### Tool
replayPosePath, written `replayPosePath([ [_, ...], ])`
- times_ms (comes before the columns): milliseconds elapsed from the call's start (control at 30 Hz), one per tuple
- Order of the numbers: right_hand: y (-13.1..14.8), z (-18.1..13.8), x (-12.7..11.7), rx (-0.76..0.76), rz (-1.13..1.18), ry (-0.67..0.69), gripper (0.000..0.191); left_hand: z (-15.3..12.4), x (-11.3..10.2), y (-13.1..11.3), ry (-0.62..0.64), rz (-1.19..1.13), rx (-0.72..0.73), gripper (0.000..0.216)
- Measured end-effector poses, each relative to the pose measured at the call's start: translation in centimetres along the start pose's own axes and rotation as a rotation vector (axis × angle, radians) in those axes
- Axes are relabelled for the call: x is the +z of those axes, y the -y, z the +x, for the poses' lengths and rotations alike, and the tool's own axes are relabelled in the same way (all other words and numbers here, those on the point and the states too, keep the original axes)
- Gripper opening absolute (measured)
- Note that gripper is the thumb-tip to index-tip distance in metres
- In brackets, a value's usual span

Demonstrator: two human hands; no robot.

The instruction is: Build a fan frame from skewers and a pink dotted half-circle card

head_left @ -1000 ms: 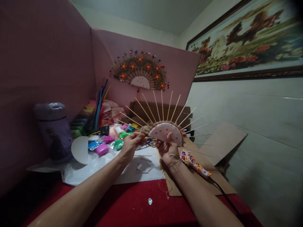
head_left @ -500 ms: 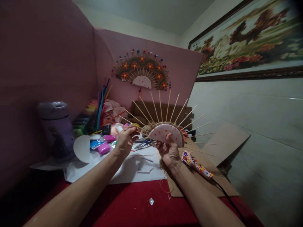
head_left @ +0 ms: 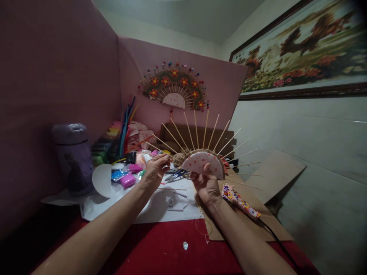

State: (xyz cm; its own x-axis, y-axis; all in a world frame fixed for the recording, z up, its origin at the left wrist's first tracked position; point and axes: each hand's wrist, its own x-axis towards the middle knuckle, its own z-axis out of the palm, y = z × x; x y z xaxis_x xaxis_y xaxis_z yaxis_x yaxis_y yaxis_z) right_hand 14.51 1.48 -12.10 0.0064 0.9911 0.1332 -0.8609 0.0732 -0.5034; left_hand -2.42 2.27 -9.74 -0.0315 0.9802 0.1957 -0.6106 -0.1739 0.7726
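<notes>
My right hand (head_left: pixel 207 187) is closed on the lower edge of a half-round fan frame (head_left: pixel 203 165), its thumb on the front. The frame is covered in white cloth with orange-red dots, and thin wooden sticks (head_left: pixel 206 130) spread from its curved edge. Brown twine (head_left: pixel 205 151) runs along the base of the sticks. Beside the leftmost sticks, my left hand (head_left: pixel 157 168) has its fingertips pinched together; whatever they hold is too small to make out. Behind the frame's left end lies a ball of twine (head_left: pixel 178 159).
Blue-handled scissors (head_left: pixel 176 175) lie on white paper (head_left: pixel 151 214). A flower-patterned glue gun (head_left: pixel 241 201) with a cord rests on cardboard (head_left: pixel 258 229) at right. Clay packets (head_left: pixel 127 180), a white scalloped half-disc (head_left: pixel 101 180) and a purple bottle (head_left: pixel 71 160) stand left. A finished fan (head_left: pixel 174 86) hangs behind.
The whole view has shifted slightly, so everything sits a little further right. Both hands keep nearly the same pose, the right one still holding the fan frame.
</notes>
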Motion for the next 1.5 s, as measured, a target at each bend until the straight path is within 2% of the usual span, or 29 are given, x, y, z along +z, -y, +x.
replayPosePath([
  [600,-0.08,0.09,-0.06,-0.008,0.039,0.062,0.028,0.11,0.12,0.35,0.036,-0.078,-0.018,0.011],
  [867,-0.16,0.2,-0.23,-0.008,0.05,0.081,0.027,-0.19,0.36,0.06,0.047,0.051,-0.267,0.015],
  [1233,-0.24,0.12,-0.14,-0.031,0.003,0.116,0.029,-0.02,0.04,0.21,0.158,-0.019,-0.368,0.024],
  [1500,-0.22,0.24,-0.28,-0.037,-0.031,0.108,0.029,-0.17,0.29,0.5,0.097,-0.061,-0.337,0.021],
])
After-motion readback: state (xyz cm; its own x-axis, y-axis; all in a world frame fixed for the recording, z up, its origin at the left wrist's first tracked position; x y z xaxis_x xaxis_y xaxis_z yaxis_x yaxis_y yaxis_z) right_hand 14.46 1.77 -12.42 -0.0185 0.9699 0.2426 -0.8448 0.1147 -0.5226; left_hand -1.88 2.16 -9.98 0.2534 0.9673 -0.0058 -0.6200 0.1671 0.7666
